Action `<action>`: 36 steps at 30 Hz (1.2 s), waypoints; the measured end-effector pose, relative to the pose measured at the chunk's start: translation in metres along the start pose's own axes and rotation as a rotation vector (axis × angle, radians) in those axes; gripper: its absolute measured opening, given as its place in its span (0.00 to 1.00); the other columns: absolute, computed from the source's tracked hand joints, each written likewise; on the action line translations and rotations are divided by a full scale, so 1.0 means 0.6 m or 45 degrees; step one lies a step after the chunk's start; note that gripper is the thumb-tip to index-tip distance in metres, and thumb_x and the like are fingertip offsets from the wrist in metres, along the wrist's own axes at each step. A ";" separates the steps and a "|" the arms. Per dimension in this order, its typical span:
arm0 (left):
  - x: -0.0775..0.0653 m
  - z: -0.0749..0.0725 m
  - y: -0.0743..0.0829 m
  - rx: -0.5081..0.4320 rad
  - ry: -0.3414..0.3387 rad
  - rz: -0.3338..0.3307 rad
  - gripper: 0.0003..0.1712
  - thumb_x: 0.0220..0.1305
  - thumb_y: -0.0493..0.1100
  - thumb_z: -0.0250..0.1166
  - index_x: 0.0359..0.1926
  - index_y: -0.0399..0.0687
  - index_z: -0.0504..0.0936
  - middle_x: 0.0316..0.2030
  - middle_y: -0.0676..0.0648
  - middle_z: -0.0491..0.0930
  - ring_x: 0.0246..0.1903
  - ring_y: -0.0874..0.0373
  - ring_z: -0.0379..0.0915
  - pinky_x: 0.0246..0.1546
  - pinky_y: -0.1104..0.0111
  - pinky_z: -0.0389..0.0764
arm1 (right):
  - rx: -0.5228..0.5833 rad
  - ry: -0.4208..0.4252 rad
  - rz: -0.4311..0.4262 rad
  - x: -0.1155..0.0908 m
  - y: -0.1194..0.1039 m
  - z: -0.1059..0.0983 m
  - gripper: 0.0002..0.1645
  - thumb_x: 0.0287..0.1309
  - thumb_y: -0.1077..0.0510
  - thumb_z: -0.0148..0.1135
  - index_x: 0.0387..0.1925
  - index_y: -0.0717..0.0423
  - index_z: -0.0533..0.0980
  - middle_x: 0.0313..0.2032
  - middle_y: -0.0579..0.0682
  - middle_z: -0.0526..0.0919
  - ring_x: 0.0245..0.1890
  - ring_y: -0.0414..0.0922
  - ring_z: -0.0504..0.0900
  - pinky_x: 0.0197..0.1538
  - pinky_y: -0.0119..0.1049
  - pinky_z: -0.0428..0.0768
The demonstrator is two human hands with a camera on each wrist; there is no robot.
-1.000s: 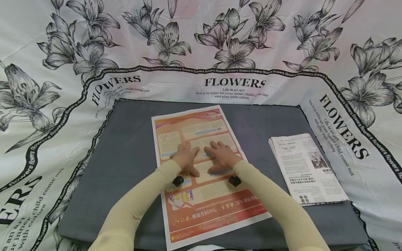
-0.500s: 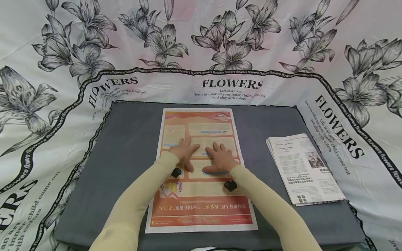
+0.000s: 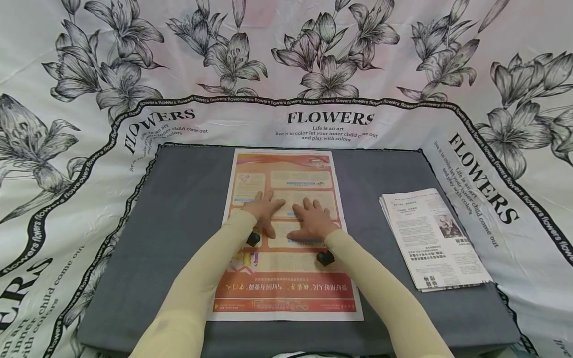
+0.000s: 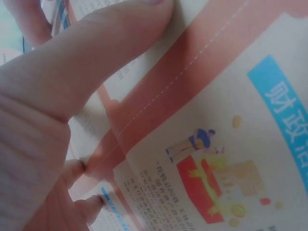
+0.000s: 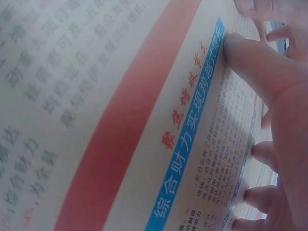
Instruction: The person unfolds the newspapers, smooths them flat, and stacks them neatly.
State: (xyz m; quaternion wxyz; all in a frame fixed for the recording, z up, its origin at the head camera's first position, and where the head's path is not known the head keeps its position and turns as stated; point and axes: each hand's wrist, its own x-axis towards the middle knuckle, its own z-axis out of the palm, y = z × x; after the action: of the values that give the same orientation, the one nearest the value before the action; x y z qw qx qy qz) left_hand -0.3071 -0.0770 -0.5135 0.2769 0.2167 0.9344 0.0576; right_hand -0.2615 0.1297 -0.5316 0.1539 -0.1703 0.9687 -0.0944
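An orange and red newspaper sheet [image 3: 286,263] lies flat on the dark grey table, its long sides running away from me and its print upside down. My left hand [image 3: 263,211] rests on the left half of the sheet, fingers spread and thumb pointing inward. Opposite it, my right hand [image 3: 315,220] lies on the right half in the same spread pose. In the left wrist view the thumb [image 4: 110,43] stretches over the printed page. The right wrist view shows the thumb [image 5: 255,62] and fingertips touching the paper beside a blue headline strip.
A folded stack of black-and-white newspapers [image 3: 434,243] lies at the right of the table [image 3: 179,199]. White cloth [image 3: 331,119] printed with flowers and lettering surrounds the table's back and sides.
The newspaper sheet has turned from a slant to straight, its near edge swinging left, then slid slightly away from me. Both hands stayed spread on it throughout.
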 end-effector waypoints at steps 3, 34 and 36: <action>0.005 0.002 -0.001 -0.023 -0.006 -0.018 0.69 0.46 0.60 0.83 0.82 0.72 0.47 0.83 0.44 0.31 0.81 0.34 0.27 0.66 0.31 0.65 | 0.005 -0.005 -0.004 0.002 0.002 0.000 0.57 0.55 0.26 0.66 0.79 0.42 0.58 0.79 0.62 0.52 0.78 0.70 0.51 0.68 0.78 0.58; -0.159 0.127 -0.095 -0.378 0.452 -0.038 0.59 0.51 0.64 0.76 0.78 0.47 0.62 0.78 0.27 0.48 0.77 0.23 0.39 0.72 0.31 0.51 | -0.058 0.062 -0.029 0.004 0.005 0.000 0.55 0.55 0.26 0.66 0.77 0.44 0.60 0.77 0.62 0.57 0.75 0.68 0.57 0.64 0.76 0.64; -0.162 0.133 -0.094 -0.378 0.448 -0.048 0.59 0.50 0.63 0.77 0.77 0.48 0.62 0.78 0.27 0.48 0.77 0.22 0.38 0.72 0.30 0.50 | -0.041 0.056 -0.048 0.003 0.008 0.004 0.55 0.55 0.27 0.66 0.77 0.45 0.60 0.77 0.63 0.57 0.75 0.68 0.57 0.65 0.76 0.64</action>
State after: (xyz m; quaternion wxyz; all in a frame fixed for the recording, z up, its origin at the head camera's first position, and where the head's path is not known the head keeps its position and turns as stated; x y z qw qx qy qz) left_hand -0.2116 -0.1715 -0.5454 0.1394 0.1429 0.9534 0.2262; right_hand -0.2634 0.1330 -0.5355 0.1280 -0.1888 0.9699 -0.0853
